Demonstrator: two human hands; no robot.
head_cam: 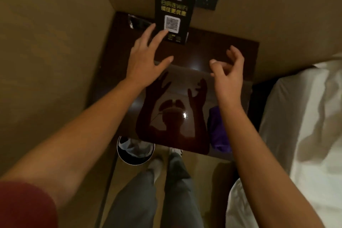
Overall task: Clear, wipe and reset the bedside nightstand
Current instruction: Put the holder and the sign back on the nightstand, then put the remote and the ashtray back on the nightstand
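Both hands hover over the glossy dark tabletop (185,102) of the nightstand and hold nothing. The left hand (146,57) is spread wide, its fingertips (162,34) reaching the lower left of the black WiFi sign card (174,15), which stands upright at the back against the wall. Whether they actually touch it I cannot tell. The right hand (229,74) has its fingers loosely curled around air. A purple cloth (217,131) lies at the front right edge, partly hidden by the right forearm.

The card looks light, stiff and easily tipped, so pinching it by its side edges near the base seems safest. The cloth should be soft and limp; it can be bunched anywhere. The polished top probably shows smears readily.
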